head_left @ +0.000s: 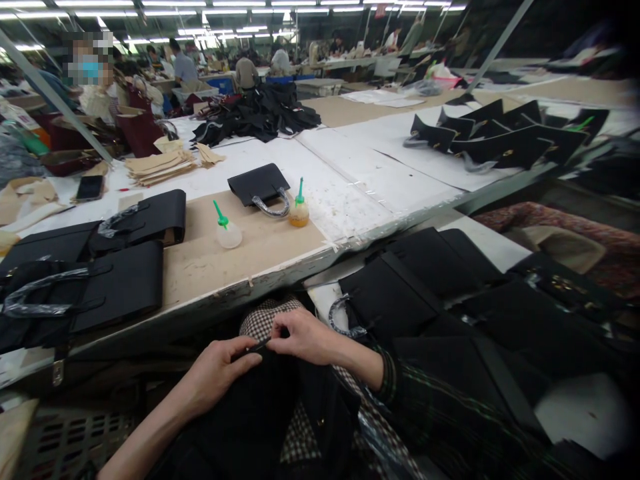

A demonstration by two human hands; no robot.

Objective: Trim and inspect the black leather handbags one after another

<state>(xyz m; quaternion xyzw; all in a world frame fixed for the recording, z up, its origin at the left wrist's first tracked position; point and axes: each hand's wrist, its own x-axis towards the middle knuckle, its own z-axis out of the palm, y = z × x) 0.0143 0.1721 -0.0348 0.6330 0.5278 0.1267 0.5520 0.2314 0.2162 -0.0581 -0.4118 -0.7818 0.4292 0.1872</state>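
Over my lap lies a black bag piece (pixel 265 400), dark against a checked cloth (pixel 306 433). My left hand (pixel 213 373) pinches its upper edge between thumb and fingers. Close beside it, my right hand (pixel 303 335) is closed in a pinch at the same edge, thumb against forefinger. The fingertips are a short gap apart, with a thin dark strip of the edge showing between them. Right of my right hand, a black handbag (pixel 390 293) with a plastic-wrapped handle (pixel 341 319) lies on a pile.
Two squeeze bottles with green nozzles, one whitish (pixel 229 235) and one amber (pixel 299 215), stand on the worktable (pixel 210 267) near a small black bag (pixel 257 183). Black handbags (pixel 123 287) lie at left. Curved black panels (pixel 500 143) stand at right. Coworkers sit far behind.
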